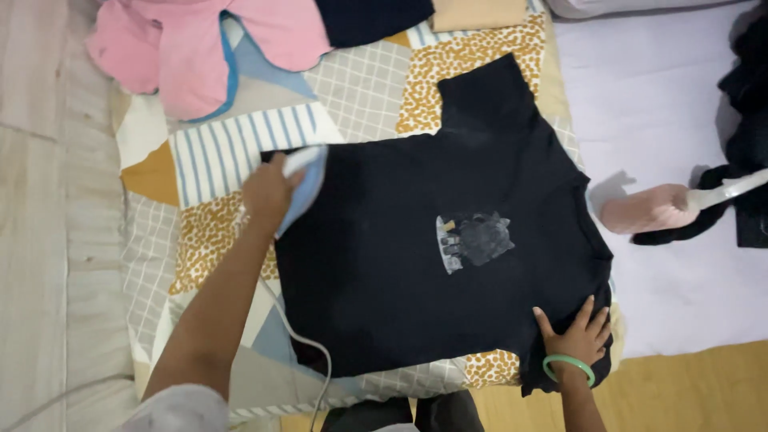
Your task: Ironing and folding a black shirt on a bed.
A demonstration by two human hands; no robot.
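The T-shirt [400, 264] was black, with a small grey and white print [474, 240] on its front. The iron [304, 188] was pale blue and white. The cloth [240, 152] beneath was a patchwork of blue-and-white stripes, mustard spots on white, a grey grid on cream, and plain orange. The garment [184, 48] at the top was pink, edged in blue. The bangle [568, 364] was green.

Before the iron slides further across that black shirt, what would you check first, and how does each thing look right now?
1. Left hand grips the iron: ok.
2. Right hand pins the black T-shirt flat, away from the iron: ok.
3. Shirt lies on the patterned cloth: ok.
4. Cord trails off the shirt: ok.
5. Iron heat: cannot tell.
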